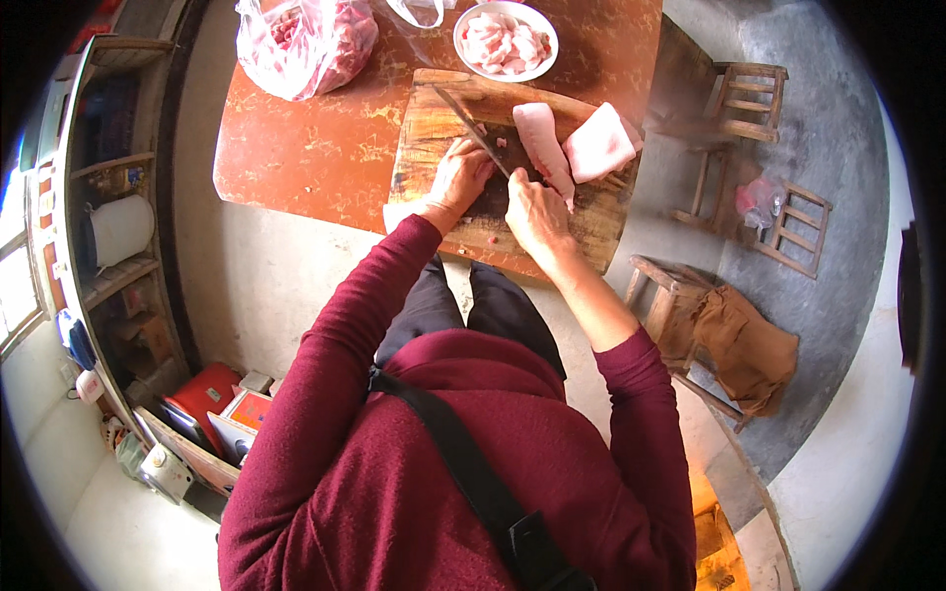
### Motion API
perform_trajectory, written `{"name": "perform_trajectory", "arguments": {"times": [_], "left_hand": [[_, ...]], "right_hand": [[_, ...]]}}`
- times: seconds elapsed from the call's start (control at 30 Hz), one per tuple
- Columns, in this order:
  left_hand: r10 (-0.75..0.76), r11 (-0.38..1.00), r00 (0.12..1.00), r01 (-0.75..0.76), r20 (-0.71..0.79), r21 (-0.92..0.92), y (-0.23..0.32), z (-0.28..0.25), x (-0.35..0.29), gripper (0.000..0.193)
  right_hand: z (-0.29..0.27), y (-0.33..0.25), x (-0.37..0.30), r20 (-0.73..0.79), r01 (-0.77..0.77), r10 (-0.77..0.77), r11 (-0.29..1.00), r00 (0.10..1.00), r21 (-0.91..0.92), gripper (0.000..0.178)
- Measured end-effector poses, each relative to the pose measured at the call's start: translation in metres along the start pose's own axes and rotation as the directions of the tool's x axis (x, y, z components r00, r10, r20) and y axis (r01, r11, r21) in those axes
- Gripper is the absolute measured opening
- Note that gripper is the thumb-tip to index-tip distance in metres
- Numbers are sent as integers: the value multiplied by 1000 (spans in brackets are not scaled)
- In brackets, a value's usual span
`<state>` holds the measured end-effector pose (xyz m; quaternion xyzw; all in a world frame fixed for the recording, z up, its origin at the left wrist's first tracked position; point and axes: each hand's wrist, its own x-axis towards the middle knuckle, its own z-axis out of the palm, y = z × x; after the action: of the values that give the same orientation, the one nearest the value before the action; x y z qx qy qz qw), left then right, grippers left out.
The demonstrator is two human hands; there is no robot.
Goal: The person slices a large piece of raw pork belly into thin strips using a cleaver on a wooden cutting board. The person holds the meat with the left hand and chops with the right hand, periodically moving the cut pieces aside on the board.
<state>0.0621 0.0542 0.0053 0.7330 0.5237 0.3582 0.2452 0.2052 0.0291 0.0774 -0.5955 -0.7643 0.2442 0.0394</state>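
On a worn wooden cutting board (483,94), my right hand (537,210) grips the handle of a long-bladed kitchen knife (461,113). The blade slants up to the left, close beside the fingers of my left hand (458,179). Those fingers are curled and press down on the board; a pale piece of meat (396,216) shows beside the wrist, the rest of it hidden under the hand. Right of the knife lie a long strip of fatty pork (540,148) and a thicker block of pork (599,145). Small scraps dot the board.
Beyond the board, a white bowl (506,71) holds sliced pale meat, and a clear plastic bag (305,49) of meat sits on the red-brown table (296,148). Wooden stools (754,103) stand to the right, one with a brown cloth (746,345). Shelves (118,281) line the left.
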Motion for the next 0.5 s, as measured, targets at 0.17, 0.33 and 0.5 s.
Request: {"name": "perform_trajectory", "arguments": {"times": [0.17, 0.33, 0.5], "left_hand": [[-51, 998, 999, 51, 2, -25, 4, -9, -5, 22], [-29, 1000, 997, 29, -74, 3, 1, -4, -10, 17], [-21, 999, 1000, 20, 12, 46, -8, -2, -11, 14]], "right_hand": [[-12, 14, -23, -99, -63, 73, 993, 992, 101, 6], [-28, 18, -65, 48, -84, 82, 996, 995, 38, 15], [-15, 21, -85, 85, -40, 41, 999, 996, -14, 9]]}}
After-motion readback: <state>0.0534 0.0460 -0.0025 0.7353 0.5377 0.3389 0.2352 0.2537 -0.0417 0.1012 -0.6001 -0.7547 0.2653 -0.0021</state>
